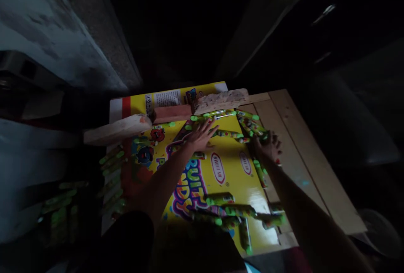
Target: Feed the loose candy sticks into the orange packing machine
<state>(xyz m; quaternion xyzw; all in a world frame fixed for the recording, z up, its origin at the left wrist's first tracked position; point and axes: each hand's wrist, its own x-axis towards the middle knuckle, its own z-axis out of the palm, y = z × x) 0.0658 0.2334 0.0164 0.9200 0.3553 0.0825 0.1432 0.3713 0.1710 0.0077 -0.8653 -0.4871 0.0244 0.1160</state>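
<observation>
My left hand (202, 135) reaches over the upper part of a yellow printed cardboard sheet (232, 180), its fingers spread near some green-capped tubes (229, 134). To its right, my right hand (268, 145) is at the sheet's right edge, fingers apart and somewhat curled, beside more tubes (252, 125); a dark green bit shows by its thumb, and whether it touches it is unclear. Several tubes (241, 210) lie scattered at the sheet's near side. A tube (260, 174) rests just below my right hand.
A brick (172, 113) and rough blocks (221, 100) line the sheet's far side, with another block (118, 129) at the left. Wooden boards (303, 146) extend right. More tubes (61, 205) lie at the dark lower left. A wall (41, 33) stands on the left.
</observation>
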